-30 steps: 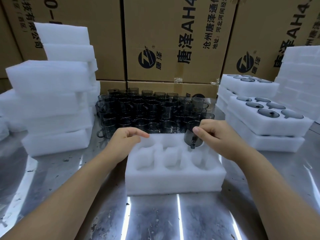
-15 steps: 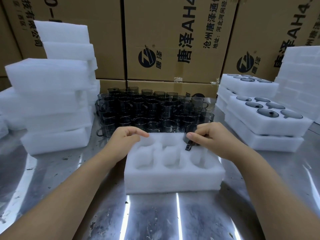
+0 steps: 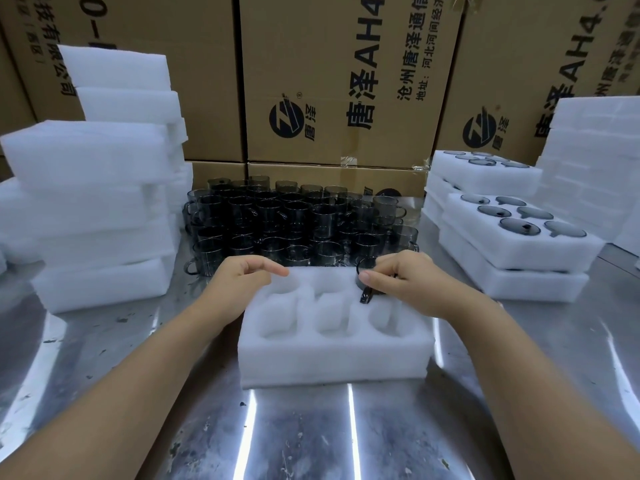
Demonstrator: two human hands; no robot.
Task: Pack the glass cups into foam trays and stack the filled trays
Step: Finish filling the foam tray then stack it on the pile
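One foam tray point(image 3: 332, 355) with six pockets sits on the steel table point(image 3: 346, 441). The right hand point(image 3: 408, 282) is clamped on one dark glass cup point(image 3: 366, 296) at the back-right pocket. The left hand point(image 3: 242, 278) rests on the tray's back-left corner, fingers curled; whether it grips, I cannot tell. Behind stand dozens of loose cups point(image 3: 298, 223). To the right, a filled tray point(image 3: 540, 252) shows six.
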